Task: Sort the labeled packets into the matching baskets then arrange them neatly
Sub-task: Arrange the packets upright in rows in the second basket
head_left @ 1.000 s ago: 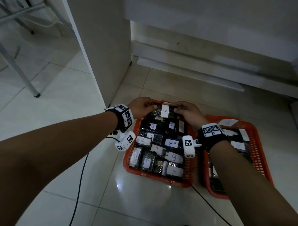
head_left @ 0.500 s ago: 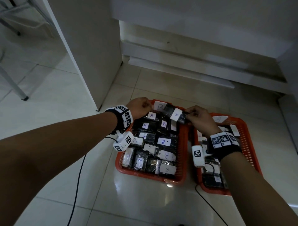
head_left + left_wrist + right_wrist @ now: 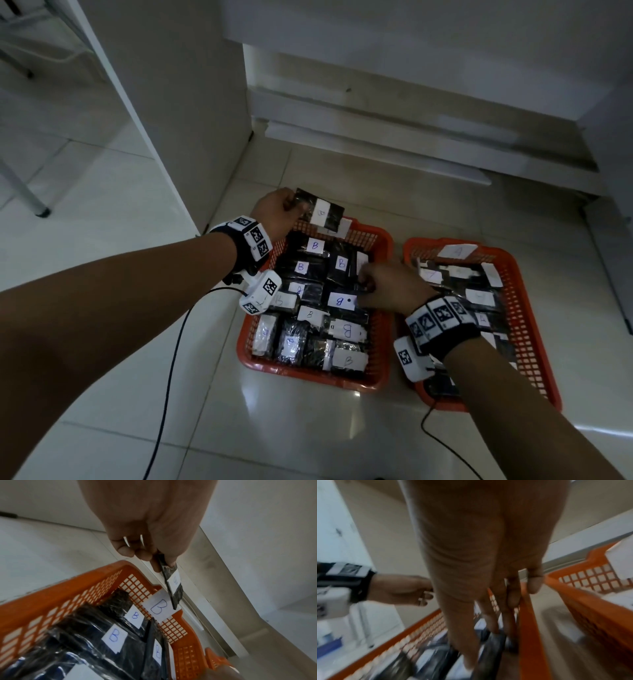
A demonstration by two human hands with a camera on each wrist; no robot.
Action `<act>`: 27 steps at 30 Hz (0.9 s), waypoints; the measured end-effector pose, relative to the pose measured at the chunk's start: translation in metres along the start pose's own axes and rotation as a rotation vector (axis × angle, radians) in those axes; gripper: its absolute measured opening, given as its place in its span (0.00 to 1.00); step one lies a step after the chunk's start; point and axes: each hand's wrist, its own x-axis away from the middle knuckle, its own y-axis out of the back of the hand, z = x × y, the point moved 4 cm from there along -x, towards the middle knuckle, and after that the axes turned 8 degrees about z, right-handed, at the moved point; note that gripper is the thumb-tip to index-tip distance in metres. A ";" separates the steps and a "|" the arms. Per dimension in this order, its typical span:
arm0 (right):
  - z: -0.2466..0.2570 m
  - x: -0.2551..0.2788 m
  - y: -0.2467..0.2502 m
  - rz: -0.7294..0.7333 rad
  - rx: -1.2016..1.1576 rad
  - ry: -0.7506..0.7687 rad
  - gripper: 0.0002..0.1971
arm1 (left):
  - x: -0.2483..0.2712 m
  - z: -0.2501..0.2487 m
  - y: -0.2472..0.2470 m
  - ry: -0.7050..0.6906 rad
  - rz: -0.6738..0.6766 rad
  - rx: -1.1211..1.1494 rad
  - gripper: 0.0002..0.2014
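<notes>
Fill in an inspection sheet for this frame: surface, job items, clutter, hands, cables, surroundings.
Surface: pale glossy floor tiles.
Job's things: left basket tagged B, packed with B-labelled packets; right basket tagged A, holding labelled packets.
Clutter: nothing seen.
Hands: left hand pinches a B packet above the left basket's far rim; right hand reaches among the packets there, grip unclear.
Cables: black cable from the left wrist, another near the right basket.
Surroundings: white cabinet panel, metal leg.

Black pkt w/ white B label [image 3: 320, 213] lifted over B basket's [image 3: 385, 329] far rim; A basket [image 3: 529, 346] beside.
</notes>
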 end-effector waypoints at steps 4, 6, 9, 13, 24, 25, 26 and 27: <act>0.004 0.000 -0.016 0.027 0.236 -0.030 0.23 | 0.003 0.008 0.005 0.026 -0.016 -0.019 0.09; 0.003 -0.002 -0.018 0.034 0.238 -0.042 0.20 | 0.004 0.006 0.004 0.023 -0.002 -0.011 0.10; -0.002 -0.004 -0.017 0.055 0.108 -0.022 0.12 | 0.004 0.000 0.003 -0.003 0.003 0.015 0.13; -0.012 -0.003 0.002 0.121 -0.177 0.040 0.05 | 0.001 -0.003 0.001 -0.010 -0.012 0.020 0.15; -0.018 0.001 0.031 0.101 -0.249 -0.001 0.06 | 0.003 0.002 0.005 -0.007 -0.030 0.031 0.14; -0.015 0.000 0.025 0.121 -0.234 -0.005 0.07 | 0.003 0.002 0.006 -0.006 -0.029 0.029 0.14; -0.014 0.000 0.020 0.123 -0.207 -0.014 0.07 | 0.003 0.002 0.006 -0.004 -0.026 0.030 0.14; -0.012 -0.001 0.016 0.112 -0.161 -0.024 0.08 | 0.003 0.002 0.007 -0.002 -0.023 0.034 0.14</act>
